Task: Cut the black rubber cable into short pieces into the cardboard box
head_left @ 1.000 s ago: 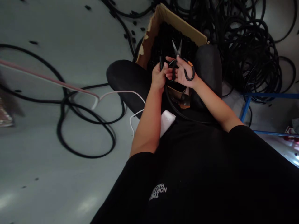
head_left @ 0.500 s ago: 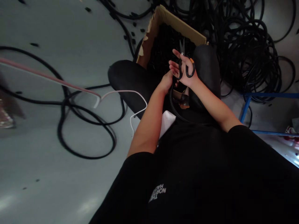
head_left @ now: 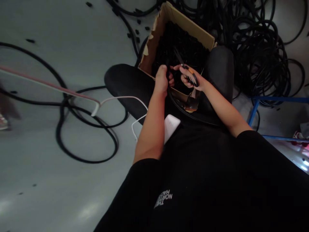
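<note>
My left hand [head_left: 163, 79] is wrapped round a black tube [head_left: 177, 105], thumb on top, over the near left part of a cardboard box [head_left: 190, 24]. From the fist the tube curves down and right across my lap. To the right, my right hand [head_left: 190, 77] grips scissors [head_left: 190, 72] with black and orange handles. Their blades point up and left over the box and look closed or nearly so. Many small black pieces [head_left: 183, 42] fill the box, which stands between my bent legs.
A large heap of coiled black tubing [head_left: 260, 58] lies at the upper right. Long tube loops [head_left: 88, 161] spread over the floor at left. A white device [head_left: 172, 126] with a pale cable [head_left: 135, 97] rests by my left forearm. A blue frame [head_left: 254, 112] stands at right.
My left hand has moved left and now shows a fist on the tube. My right hand has turned and closed round the scissors, whose blades swung left and came together.
</note>
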The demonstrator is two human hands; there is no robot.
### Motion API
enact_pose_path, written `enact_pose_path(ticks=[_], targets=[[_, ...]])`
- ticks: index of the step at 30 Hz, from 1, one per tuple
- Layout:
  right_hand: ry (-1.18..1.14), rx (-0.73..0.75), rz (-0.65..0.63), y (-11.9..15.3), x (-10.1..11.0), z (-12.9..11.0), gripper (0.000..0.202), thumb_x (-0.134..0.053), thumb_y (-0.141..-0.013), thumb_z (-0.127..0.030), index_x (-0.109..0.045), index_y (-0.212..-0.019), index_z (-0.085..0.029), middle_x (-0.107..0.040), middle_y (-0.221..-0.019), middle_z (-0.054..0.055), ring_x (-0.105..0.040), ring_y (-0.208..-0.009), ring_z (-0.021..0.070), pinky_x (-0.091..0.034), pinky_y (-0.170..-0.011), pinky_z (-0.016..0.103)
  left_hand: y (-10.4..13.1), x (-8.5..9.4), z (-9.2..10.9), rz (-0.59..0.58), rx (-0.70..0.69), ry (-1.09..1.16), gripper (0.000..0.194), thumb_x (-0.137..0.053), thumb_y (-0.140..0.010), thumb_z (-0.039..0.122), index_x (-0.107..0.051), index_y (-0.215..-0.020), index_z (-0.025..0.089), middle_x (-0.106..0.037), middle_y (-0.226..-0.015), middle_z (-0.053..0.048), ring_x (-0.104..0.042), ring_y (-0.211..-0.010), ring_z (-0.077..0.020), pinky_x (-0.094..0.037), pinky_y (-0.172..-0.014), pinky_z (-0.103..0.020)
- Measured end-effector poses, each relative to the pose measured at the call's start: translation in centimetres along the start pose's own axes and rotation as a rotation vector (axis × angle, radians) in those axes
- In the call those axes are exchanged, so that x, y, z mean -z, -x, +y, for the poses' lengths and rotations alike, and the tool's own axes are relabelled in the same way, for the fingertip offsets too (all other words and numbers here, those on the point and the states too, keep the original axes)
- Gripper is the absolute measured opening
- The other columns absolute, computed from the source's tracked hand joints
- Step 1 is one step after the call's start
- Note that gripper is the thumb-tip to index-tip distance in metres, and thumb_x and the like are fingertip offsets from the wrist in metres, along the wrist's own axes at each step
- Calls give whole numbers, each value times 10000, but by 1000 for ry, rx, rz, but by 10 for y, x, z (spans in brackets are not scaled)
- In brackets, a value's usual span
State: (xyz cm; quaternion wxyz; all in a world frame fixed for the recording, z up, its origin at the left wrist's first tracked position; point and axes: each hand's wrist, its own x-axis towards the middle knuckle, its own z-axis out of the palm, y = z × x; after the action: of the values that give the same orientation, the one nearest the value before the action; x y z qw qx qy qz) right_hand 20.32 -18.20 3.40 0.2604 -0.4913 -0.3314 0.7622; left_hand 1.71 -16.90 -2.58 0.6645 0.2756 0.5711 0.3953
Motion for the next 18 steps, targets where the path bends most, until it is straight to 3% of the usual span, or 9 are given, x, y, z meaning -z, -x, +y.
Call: enact_pose_path(ticks=[3, 5, 9, 13, 18], targets=[[128, -35, -100, 3, 6, 17, 464, -798, -1198, -666, -612, -1283, -250, -473, -683, -138, -356, -497, 66, -235, -465, 190, 0, 13, -7, 33, -45, -68, 659, -790, -1063, 919, -693, -1040, 267, -395, -682, 69, -332, -514, -114, -260, -501, -276], [189, -67, -137, 4, 12, 28, 535, -894, -1129, -672, -610, -1298, -251, -486, -702, -135, -405, -515, 67, -292, -474, 174, 3, 17, -10, 38, -75, -114, 647, -875, -1015, 884, -671, -1010, 271, -382, -682, 69, -405, -558, -138, -329, -552, -287], [261, -135, -166, 4, 24, 39, 571, -893, -1128, -680, -599, -1377, -259, -504, -728, -127, -440, -533, 71, -341, -488, 153, 15, 18, -4, 38, -114, -94, 626, -982, -961, 798, -631, -1069, 291, -426, -715, 62, -582, -682, -184, -455, -655, -300], [276, -158, -192, 2, 32, 43, 597, -846, -1147, -724, -595, -1412, -251, -524, -740, -118, -434, -506, 71, -321, -454, 158, 22, 18, 1, -38, -128, -113, 639, -937, -996, 829, -621, -1138, 292, -441, -734, 71, -574, -648, -155, -474, -636, -265], [248, -177, -199, -7, 32, 52, 643, -924, -1085, -732, -576, -1336, -252, -539, -763, -119, -489, -508, 62, -340, -455, 146, 9, 23, -21, -138, -181, -391, 631, -789, -1082, 866, -622, -1118, 259, -472, -758, 42, -593, -655, -166, -489, -650, -277]])
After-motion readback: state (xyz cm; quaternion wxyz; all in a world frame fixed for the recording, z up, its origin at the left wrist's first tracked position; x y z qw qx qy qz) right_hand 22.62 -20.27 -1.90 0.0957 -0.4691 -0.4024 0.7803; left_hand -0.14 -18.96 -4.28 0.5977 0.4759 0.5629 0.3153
